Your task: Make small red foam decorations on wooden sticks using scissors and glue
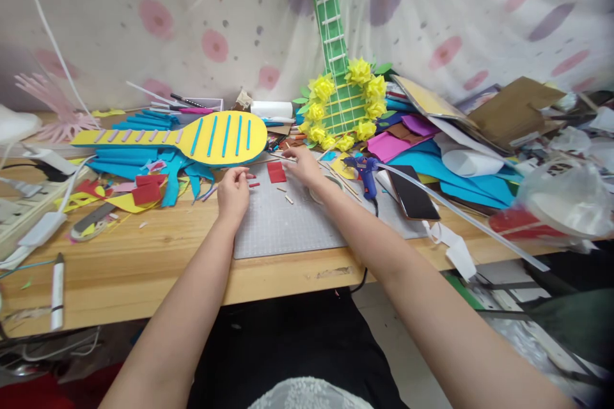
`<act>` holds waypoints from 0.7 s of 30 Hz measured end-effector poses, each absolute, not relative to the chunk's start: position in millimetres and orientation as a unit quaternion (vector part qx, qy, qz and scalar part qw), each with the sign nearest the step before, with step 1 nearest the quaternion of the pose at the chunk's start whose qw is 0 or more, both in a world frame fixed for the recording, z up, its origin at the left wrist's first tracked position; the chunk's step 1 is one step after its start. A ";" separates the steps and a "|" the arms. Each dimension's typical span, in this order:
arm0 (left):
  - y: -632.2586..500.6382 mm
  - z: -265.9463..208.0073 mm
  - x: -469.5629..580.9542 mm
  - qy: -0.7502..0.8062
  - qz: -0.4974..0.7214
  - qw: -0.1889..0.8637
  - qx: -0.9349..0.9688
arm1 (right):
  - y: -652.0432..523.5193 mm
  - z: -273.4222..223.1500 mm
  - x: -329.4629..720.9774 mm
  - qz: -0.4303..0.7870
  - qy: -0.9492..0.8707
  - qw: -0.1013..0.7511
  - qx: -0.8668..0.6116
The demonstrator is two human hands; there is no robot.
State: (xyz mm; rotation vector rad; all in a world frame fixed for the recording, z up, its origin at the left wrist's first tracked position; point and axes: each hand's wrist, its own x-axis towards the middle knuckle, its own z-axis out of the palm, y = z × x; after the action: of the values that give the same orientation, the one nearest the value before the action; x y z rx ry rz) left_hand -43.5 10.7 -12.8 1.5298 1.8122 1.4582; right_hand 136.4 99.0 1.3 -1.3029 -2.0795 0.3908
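Note:
My left hand (233,193) is closed in a pinch at the left edge of the grey cutting mat (292,233), with a small red paper roll (250,176) at its fingertips. Just below lies another short red roll (254,185). My right hand (303,168) is over the back of the mat, its thumb and finger closed around what looks like a thin stick (275,156). Between the hands, a red paper rectangle (275,172) lies flat. Two short pale stick pieces (288,199) rest nearer me. A roll of tape (330,185) is partly hidden beneath my right forearm.
A yellow paddle-shaped craft piece (228,137) lies behind my left hand. A green craft guitar with yellow flowers (343,96) leans at the back. To the right are a blue glue gun (368,179), a phone (412,193) and coloured sheets (460,172). A marker (57,294) lies left.

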 end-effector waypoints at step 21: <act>10.4 -8.1 -27.9 0.683 0.398 0.078 0.608 | 79.0 -18.3 136.1 0.113 -0.843 0.234 -0.471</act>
State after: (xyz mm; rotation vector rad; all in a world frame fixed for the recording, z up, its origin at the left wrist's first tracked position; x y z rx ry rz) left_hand -27.9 10.4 -8.1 1.8189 2.0442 1.1924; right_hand 136.1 79.0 -18.3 -1.2941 -2.3140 0.3094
